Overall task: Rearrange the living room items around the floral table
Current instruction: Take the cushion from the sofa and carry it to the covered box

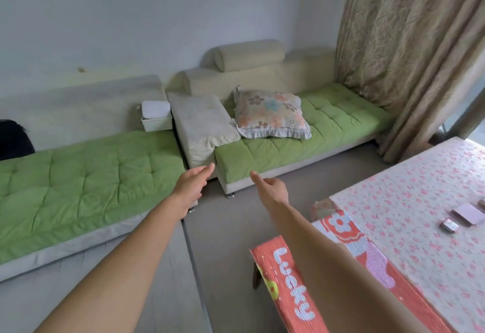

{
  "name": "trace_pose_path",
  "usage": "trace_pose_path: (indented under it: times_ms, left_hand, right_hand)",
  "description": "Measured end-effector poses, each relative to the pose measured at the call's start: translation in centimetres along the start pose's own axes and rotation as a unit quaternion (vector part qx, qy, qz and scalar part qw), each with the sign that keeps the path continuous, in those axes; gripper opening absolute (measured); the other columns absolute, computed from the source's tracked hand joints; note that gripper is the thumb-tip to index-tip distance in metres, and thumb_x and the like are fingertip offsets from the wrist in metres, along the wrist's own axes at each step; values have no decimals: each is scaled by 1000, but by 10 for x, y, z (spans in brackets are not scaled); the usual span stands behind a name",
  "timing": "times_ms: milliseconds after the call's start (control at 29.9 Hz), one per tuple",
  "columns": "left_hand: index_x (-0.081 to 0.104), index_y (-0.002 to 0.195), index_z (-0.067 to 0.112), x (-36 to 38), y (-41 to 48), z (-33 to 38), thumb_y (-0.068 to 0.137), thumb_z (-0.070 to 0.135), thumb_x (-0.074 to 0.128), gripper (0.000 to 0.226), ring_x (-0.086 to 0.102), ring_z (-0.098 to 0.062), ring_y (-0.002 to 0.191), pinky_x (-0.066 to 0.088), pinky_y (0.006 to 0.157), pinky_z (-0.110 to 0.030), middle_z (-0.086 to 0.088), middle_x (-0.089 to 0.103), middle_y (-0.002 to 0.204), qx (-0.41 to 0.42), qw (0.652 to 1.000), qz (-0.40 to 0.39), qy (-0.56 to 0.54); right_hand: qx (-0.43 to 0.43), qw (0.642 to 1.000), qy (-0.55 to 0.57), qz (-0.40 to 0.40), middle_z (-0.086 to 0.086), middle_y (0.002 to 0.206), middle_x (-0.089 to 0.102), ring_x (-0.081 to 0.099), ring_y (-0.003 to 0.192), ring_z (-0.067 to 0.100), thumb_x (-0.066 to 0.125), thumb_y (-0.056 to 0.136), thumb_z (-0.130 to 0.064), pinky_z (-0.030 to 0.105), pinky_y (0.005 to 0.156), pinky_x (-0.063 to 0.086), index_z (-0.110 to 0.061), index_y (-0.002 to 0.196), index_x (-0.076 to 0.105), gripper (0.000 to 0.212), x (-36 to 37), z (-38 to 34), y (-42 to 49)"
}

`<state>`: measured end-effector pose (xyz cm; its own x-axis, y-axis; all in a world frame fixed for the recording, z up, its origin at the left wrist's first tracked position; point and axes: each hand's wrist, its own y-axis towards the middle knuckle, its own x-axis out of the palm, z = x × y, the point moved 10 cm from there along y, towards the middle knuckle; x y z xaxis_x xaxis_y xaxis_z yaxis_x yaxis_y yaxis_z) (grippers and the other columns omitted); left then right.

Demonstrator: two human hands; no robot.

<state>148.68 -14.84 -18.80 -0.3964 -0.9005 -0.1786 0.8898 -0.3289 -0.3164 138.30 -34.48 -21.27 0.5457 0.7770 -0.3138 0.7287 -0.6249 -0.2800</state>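
Stool: orange woven-topped stool (286, 288) with "Lucky" on it sits nearest, at about 5 o'clock, tucked against the counter's near edge; the right forearm passes over it.
Counter: floral-clothed counter (409, 217) fills the 3 to 4 o'clock side; small flat packets (464, 218) lie on it toward the right edge.
Left grip: left hand (191, 188) reaches forward toward 11 o'clock, fingers spread loosely and holding nothing, in front of the gap between the two sofa sections.
Right grip: right hand (273, 188) reaches toward 12 o'clock, index finger out, the other fingers curled, empty.
Sofa: green-cushioned sofa (288, 146) runs from 9 o'clock round to 1 o'clock beyond both hands.
Task's thing: floral pillow (271, 114) lies on the far sofa seat at 12 to 1 o'clock, leaning on a beige cushion (202, 125).
Key relation: pillow lies ahead and a touch right of both hands, well apart from them; the right hand looks nearer, judging by its line.
Tissue box: white box (156, 118) rests at 11 o'clock, farther left.
Curtain: beige curtain (409, 43) hangs farthest, at 1 to 2 o'clock.
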Motion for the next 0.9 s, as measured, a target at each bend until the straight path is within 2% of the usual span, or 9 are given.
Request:
trace_pose_path:
  times_ms: [167,301,335,468,602,736,903]
  left_hand:
    - [51,130,18,-31,105,22,91,46,52,49,51,-17,109,38,89,-34,0,55,124,-4,1000,17,-12]
    - [48,133,18,-37,190,26,91,48,50,51,49,-17,111,37,97,-40,3,53,123,-20,999,-15,-28]
    - [48,132,18,-45,240,40,91,48,50,51,49,-17,111,37,98,-41,3,53,122,-11,999,-31,-36]
    - [52,126,15,-63,334,60,94,43,47,43,52,-18,109,38,92,-36,-1,56,122,-19,999,-42,-27]
    - [56,106,17,-56,427,79,96,38,44,27,53,-20,106,39,91,-36,-6,57,129,-46,997,-66,-21]
    - [48,133,14,-17,471,75,96,42,45,47,52,-23,122,36,106,-44,-5,53,136,-79,988,-133,2]
    - [47,134,13,47,546,97,95,42,47,49,51,-25,122,35,107,-46,-5,53,129,-91,980,-178,17]
  right_hand:
    - [4,1000,-16,24,-9,61,28,25,53,6,54,81,-63,24,48,20,-31,62,20,51,39,-41,82]
    - [36,998,-23,55,-8,58,33,28,51,7,54,82,-62,24,48,22,-29,61,22,51,54,-39,141]
    - [23,996,-12,81,-8,58,33,28,51,7,54,82,-62,24,48,22,-28,61,23,51,67,-56,179]
    - [34,992,-10,121,-3,54,28,25,47,13,56,87,-54,28,49,23,-20,57,24,56,79,-78,242]
    - [63,985,10,162,-3,53,25,22,48,12,57,88,-50,28,48,20,-20,57,22,56,84,-97,300]
    - [92,975,10,204,-4,52,22,20,45,13,57,88,-51,29,48,15,-21,56,19,58,70,-90,334]
    - [118,965,2,235,-5,50,21,20,45,14,56,88,-52,30,49,15,-22,55,19,58,35,-84,410]
